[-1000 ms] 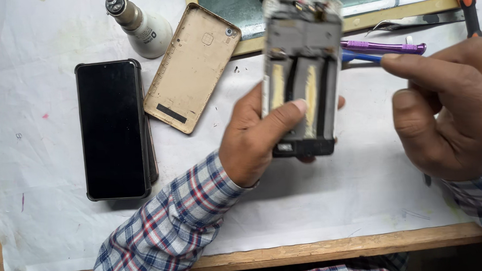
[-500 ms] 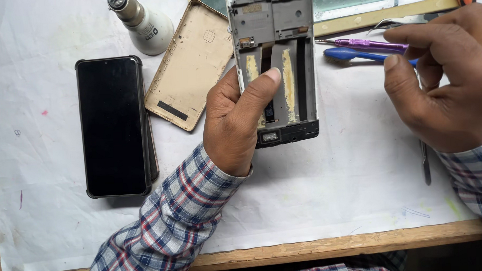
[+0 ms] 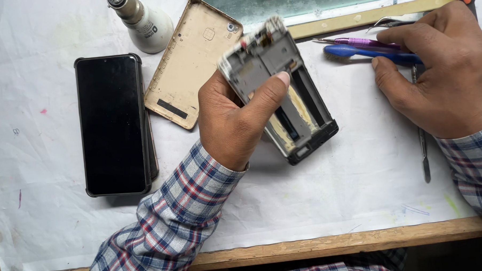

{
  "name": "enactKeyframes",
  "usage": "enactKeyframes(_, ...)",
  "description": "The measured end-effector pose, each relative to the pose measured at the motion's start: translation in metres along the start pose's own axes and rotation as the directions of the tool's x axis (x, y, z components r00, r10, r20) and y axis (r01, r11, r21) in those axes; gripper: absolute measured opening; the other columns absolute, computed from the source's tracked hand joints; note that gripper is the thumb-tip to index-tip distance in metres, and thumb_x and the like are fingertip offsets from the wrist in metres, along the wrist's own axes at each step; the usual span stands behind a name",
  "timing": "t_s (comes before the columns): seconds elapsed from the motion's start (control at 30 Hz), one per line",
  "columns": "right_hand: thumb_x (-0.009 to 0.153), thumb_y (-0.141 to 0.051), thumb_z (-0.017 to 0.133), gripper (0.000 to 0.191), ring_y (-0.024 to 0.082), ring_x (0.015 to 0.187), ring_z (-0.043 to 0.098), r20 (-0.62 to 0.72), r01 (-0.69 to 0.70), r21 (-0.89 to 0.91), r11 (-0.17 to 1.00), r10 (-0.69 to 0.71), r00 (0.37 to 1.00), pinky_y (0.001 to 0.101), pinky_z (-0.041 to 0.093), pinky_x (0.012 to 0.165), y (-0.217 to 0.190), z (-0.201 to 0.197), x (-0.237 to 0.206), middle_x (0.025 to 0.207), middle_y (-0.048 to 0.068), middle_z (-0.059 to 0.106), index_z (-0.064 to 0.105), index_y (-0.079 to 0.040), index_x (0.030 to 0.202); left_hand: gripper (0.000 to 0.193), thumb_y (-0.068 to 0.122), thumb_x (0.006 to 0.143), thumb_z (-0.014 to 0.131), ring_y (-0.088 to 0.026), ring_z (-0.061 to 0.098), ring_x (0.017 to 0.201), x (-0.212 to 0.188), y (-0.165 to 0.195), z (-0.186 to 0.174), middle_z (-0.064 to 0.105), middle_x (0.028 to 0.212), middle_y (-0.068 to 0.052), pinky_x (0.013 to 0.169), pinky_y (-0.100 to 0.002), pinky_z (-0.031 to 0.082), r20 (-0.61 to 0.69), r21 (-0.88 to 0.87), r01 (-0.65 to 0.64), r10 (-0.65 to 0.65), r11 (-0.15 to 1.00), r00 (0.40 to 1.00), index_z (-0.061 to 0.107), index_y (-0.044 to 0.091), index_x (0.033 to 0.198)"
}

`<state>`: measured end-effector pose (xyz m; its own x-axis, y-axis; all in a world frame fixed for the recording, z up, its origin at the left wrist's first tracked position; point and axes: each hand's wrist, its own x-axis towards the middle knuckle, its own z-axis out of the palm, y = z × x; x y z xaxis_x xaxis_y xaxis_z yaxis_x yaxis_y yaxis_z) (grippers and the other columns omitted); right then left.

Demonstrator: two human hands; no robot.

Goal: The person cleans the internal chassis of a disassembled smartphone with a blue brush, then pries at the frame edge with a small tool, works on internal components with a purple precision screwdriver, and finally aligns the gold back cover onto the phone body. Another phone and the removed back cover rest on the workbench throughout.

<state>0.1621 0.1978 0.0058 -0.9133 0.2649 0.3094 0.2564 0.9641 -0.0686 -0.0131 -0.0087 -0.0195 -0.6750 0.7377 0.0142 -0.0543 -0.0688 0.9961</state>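
Left hand (image 3: pixel 231 122) closed around opened phone frame (image 3: pixel 278 91), thumb pressed across its inner face, fingers wrapped behind; frame lifted off white paper sheet (image 3: pixel 318 202) and tilted, top end up-left, bottom end down-right of the grip. Upper part of frame slightly blurred, so small parts there hard to read.

Right hand (image 3: pixel 442 72) resting on the sheet to the right of the held frame, well apart from it. Fingers curled over blue-handled tool (image 3: pixel 366 52), fingertips touching it; looks like a loose hold rather than a firm pinch, cannot tell for sure. Purple-handled tool (image 3: pixel 355 41) just above the blue one, tip pointing toward the frame. Thin metal pry tool (image 3: pixel 423 150) running down from under the right hand.

Left of the grip: gold back cover (image 3: pixel 188 68) flat on the sheet, inner side up, just beside the left hand's knuckles. Further left, black phone (image 3: pixel 112 124) lying screen up. White bottle (image 3: pixel 143 24) above the cover, beyond the grip.
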Motion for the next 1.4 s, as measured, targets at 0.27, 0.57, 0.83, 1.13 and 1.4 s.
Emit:
enactKeyframes(0.27, 0.093, -0.006, 0.085, 0.032, 0.024, 0.080, 0.059, -0.043, -0.009, 0.101, 0.995, 0.014, 0.999, 0.0351, 0.053, 0.065, -0.002, -0.001, -0.004, 0.105, 0.020, 0.058, 0.075, 0.006, 0.121, 0.026, 0.010, 0.094, 0.070, -0.019, 0.076, 0.090, -0.005, 0.004, 0.007, 0.076, 0.101, -0.015, 0.077, -0.033, 0.067, 0.122, 0.102, 0.038, -0.051, 0.994, 0.991, 0.063, -0.001, 0.116)
enactKeyframes(0.57, 0.089, 0.000, 0.083, 0.026, 0.021, 0.066, 0.054, -0.029, 0.028, 0.148, 0.989, -0.024, 0.999, 0.0329, 0.045, 0.051, -0.008, -0.006, 0.002, 0.095, 0.021, 0.061, 0.075, 0.009, 0.112, 0.094, 0.013, 0.073, 0.073, -0.037, 0.076, 0.093, -0.004, 0.026, 0.000, 0.072, 0.105, -0.024, 0.088, -0.046, 0.063, 0.459, 0.450, -0.125, -0.109, 0.885, 0.882, 0.026, 0.003, 0.154)
enactKeyframes(0.83, 0.092, -0.012, 0.079, 0.015, 0.021, 0.063, 0.062, 0.038, 0.124, 0.234, 0.964, -0.137, 0.990, 0.0345, 0.051, 0.051, -0.033, -0.015, 0.041, 0.095, 0.013, 0.066, 0.078, -0.003, 0.104, 0.088, 0.030, 0.069, 0.088, -0.031, 0.075, 0.082, -0.004, 0.037, -0.004, 0.070, 0.098, -0.015, 0.071, -0.044, 0.062, 0.512, 0.658, -0.318, -0.095, 0.682, 0.854, 0.041, 0.008, 0.141)
enactKeyframes(1.13, 0.093, -0.017, 0.080, 0.012, 0.023, 0.068, 0.066, 0.024, 0.248, 0.112, 0.962, -0.252, 0.967, 0.0371, 0.054, 0.055, -0.035, 0.016, 0.066, 0.088, 0.009, 0.067, 0.079, -0.006, 0.094, 0.083, 0.050, 0.062, 0.093, -0.030, 0.071, 0.067, -0.002, 0.053, 0.001, 0.069, 0.084, -0.010, 0.056, -0.047, 0.057, 0.399, 0.871, -0.252, -0.307, 0.422, 0.864, 0.051, 0.011, 0.122)
enactKeyframes(1.4, 0.090, -0.017, 0.081, 0.010, 0.024, 0.071, 0.067, 0.000, 0.298, 0.050, 0.953, -0.298, 0.954, 0.0381, 0.055, 0.055, -0.052, 0.003, 0.078, 0.087, 0.008, 0.067, 0.079, -0.007, 0.092, 0.081, 0.052, 0.062, 0.092, -0.032, 0.072, 0.065, 0.002, 0.058, 0.002, 0.071, 0.079, -0.011, 0.055, -0.048, 0.058, 0.337, 0.908, -0.205, -0.346, 0.365, 0.876, 0.051, 0.008, 0.115)
